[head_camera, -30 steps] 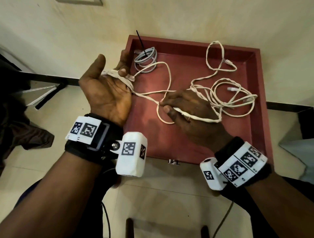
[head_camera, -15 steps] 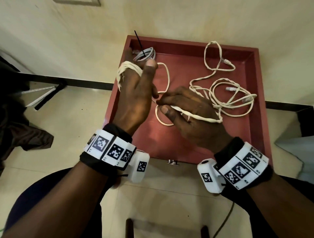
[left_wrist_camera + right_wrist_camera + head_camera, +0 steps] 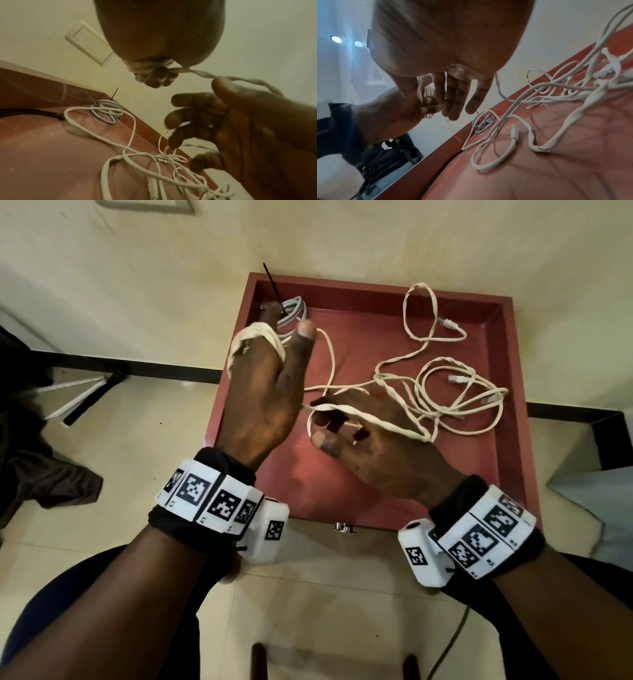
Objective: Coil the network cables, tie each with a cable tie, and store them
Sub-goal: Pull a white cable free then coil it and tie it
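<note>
Over red tray (image 3: 383, 292): white cable (image 3: 442, 392) mid-coil
L hand (image 3: 263, 392) has turns wound round its fingers; R hand (image 3: 373, 440), fingers loose, lets strand run over them; rest tangled toward tray's right edge; tied grey coil (image 3: 291, 311) at far-left corner.

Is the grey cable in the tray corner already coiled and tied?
Coiled, yes: the grey cable lies in neat loops. A black cable tie sticks up from it; its fastening is unclear.

Turns of the white cable (image 3: 149, 68) are wound round the curled fingers of the left hand (image 3: 159, 40). A twisted stretch is led from there across the right hand (image 3: 240, 121), whose fingers are spread. The rest is heaped loosely in the red tray (image 3: 42, 155), where a tied grey cable (image 3: 107, 109) is seen in the corner.
</note>
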